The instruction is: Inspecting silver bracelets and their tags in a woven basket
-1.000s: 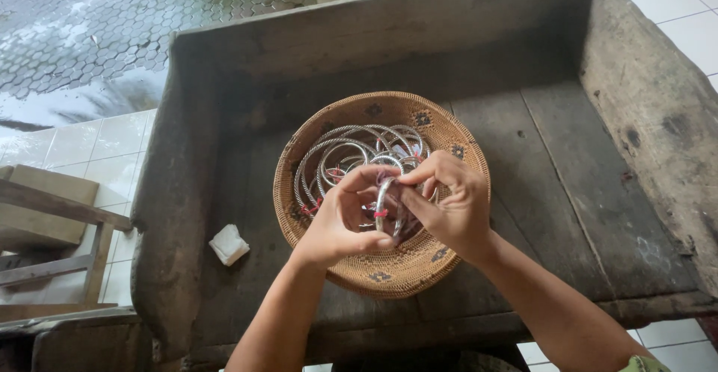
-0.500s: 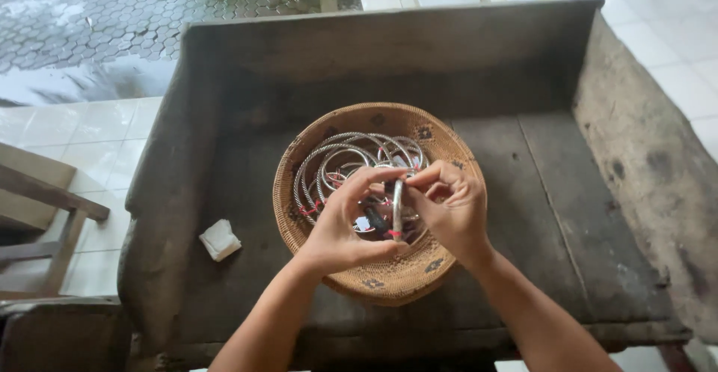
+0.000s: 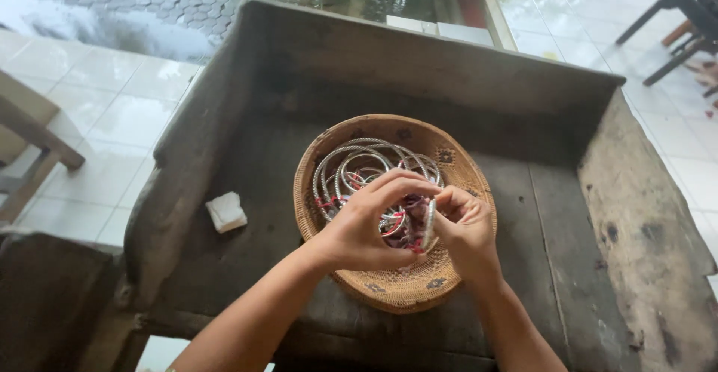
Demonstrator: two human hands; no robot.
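A round woven basket (image 3: 389, 286) sits on a dark wooden bench (image 3: 553, 215) and holds several silver bangles (image 3: 351, 166) with small red tags. Over the basket's near half, my left hand (image 3: 366, 222) and my right hand (image 3: 467, 226) meet, both pinching one silver bangle (image 3: 429, 222) held on edge between their fingertips. The lower part of that bangle is hidden by my fingers.
The bench has raised wooden sides and a tall back. A small white folded paper (image 3: 226, 212) lies on its left part. White floor tiles and wet paving lie beyond. A wooden chair (image 3: 30, 148) stands at the left, dark furniture legs at the top right.
The view has shifted, so the basket now sits more to the right in frame. My hands stay together over the basket, and the bangle between them has turned upright.
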